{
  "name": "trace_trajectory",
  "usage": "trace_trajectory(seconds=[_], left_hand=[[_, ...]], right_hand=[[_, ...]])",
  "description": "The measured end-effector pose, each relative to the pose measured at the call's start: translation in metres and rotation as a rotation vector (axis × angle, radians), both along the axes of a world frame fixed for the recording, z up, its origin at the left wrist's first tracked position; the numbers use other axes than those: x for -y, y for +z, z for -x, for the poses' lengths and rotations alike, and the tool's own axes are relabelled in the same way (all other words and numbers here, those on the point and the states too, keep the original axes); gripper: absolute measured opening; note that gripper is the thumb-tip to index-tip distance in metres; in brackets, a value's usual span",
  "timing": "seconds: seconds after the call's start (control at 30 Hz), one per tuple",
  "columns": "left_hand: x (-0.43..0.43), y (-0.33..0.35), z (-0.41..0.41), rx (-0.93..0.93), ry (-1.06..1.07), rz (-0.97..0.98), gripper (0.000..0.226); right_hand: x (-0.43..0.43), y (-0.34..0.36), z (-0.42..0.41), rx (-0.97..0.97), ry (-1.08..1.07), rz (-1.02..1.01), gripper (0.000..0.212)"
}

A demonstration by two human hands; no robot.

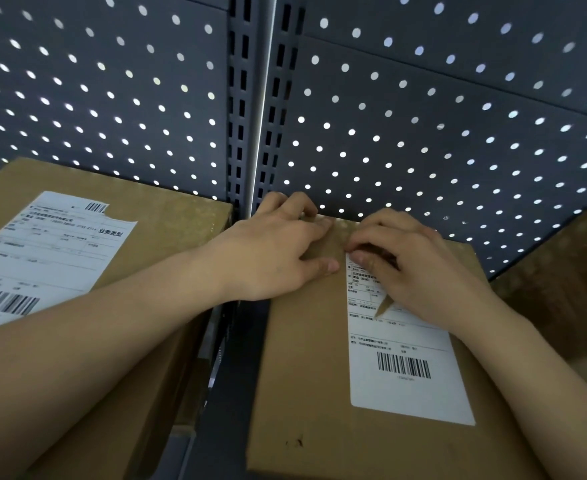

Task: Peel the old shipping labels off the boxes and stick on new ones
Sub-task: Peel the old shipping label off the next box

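A brown cardboard box (306, 375) stands in front of me with a white shipping label (406, 368) stuck on its top, barcode near the lower end. My right hand (420, 268) lies over the label's far end, its curled fingertips picking at the label's top left corner. A small tear in the label shows brown card below that hand. My left hand (278, 251) rests on the box's far left corner, fingers spread over the back edge, thumb flat on the top. A second box (167, 216) to the left carries another white label (42, 258) with a torn top edge.
Both boxes sit against a dark grey pegboard wall (423, 126) with a slotted upright (250, 98) between its panels. A dark gap separates the two boxes. Part of a third cardboard box (562, 292) shows at the right edge.
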State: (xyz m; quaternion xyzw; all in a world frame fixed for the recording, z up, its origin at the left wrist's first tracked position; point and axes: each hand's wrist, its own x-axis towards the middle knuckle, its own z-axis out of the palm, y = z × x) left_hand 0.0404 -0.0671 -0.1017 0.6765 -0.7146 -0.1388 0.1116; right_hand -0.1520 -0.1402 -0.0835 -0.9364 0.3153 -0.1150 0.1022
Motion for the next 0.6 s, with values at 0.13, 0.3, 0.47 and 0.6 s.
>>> trace_trajectory(seconds=[0.13,0.3,0.47,0.6], left_hand=[[-0.001,0.001,0.0,-0.005,0.002,0.0,0.067],[-0.001,0.001,0.0,-0.002,-0.003,-0.005,0.068],[-0.001,0.002,0.0,0.005,-0.009,-0.007,0.066],[-0.001,0.002,-0.001,0.007,-0.007,-0.001,0.067]], right_hand=[[0.005,-0.004,-0.002,-0.02,-0.004,-0.024,0.01],[0.006,-0.005,-0.008,-0.041,0.001,-0.037,0.01],[0.0,-0.002,-0.002,-0.069,0.006,0.003,0.012],[-0.005,0.002,0.006,0.082,-0.062,-0.026,0.006]])
